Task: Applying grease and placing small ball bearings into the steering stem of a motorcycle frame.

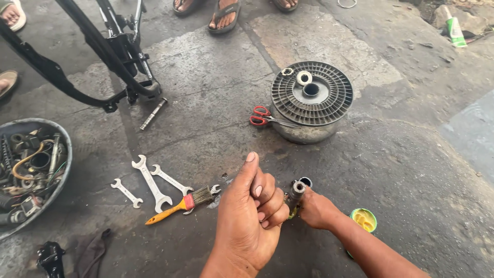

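Observation:
My left hand point(252, 216) is curled with the thumb raised, its fingertips against a short metal shaft point(296, 194) that stands upright over the concrete floor. My right hand point(316, 208) grips the same shaft from the right side. The shaft has a grey hollow top end, and a small dark ring point(305, 181) lies just behind it. A small open tin of yellow grease point(364, 220) sits right beside my right wrist.
A finned round metal drum point(311, 100) with red-handled scissors point(262, 117) lies ahead. Three spanners point(150, 183) and an orange-handled brush point(180, 205) lie to the left. A basin of parts point(31, 172), a black frame point(103, 51) and other people's sandalled feet point(224, 14) border the floor.

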